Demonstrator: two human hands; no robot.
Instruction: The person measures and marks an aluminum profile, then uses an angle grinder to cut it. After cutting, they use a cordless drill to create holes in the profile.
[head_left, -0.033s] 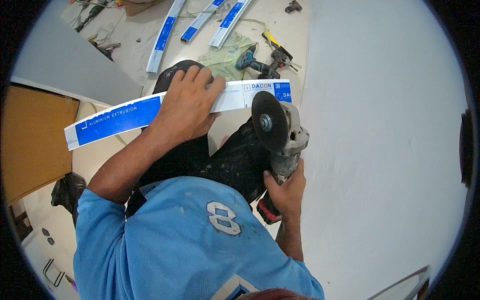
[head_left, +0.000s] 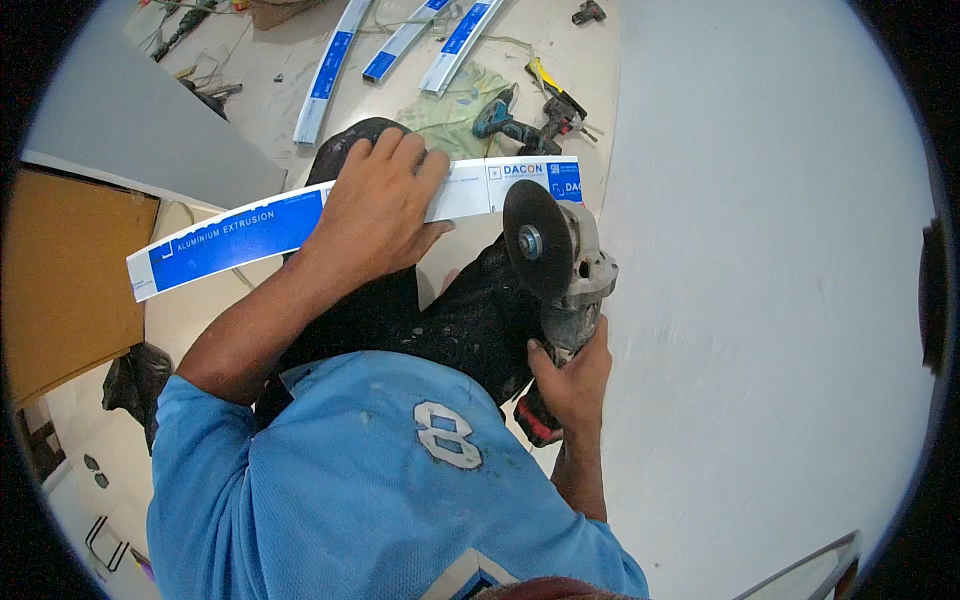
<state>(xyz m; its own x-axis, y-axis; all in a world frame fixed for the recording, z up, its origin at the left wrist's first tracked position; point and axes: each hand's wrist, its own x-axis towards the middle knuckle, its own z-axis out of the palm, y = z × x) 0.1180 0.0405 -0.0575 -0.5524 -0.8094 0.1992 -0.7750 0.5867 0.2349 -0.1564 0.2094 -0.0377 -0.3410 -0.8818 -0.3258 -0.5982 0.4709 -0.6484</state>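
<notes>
A long aluminium profile (head_left: 235, 247) with blue and white film lies across my knees. My left hand (head_left: 385, 205) is closed over its middle, fingers over the far edge and thumb at the near side. In my right hand (head_left: 577, 380) is a cordless angle grinder (head_left: 575, 300), gripped round its body. Its dark cutting disc (head_left: 540, 245) stands upright near the profile's right end, overlapping it in view; whether they touch I cannot tell. The grinder's red and black battery (head_left: 538, 418) shows below my right hand.
Beyond my knees lie more film-covered profiles (head_left: 330, 75), a greenish cloth (head_left: 455, 115), a teal drill (head_left: 503, 122) and another power tool (head_left: 560, 122). A pale wall or panel (head_left: 760, 300) runs along my right. At left are a brown board (head_left: 75, 285) and a black bag (head_left: 138, 390).
</notes>
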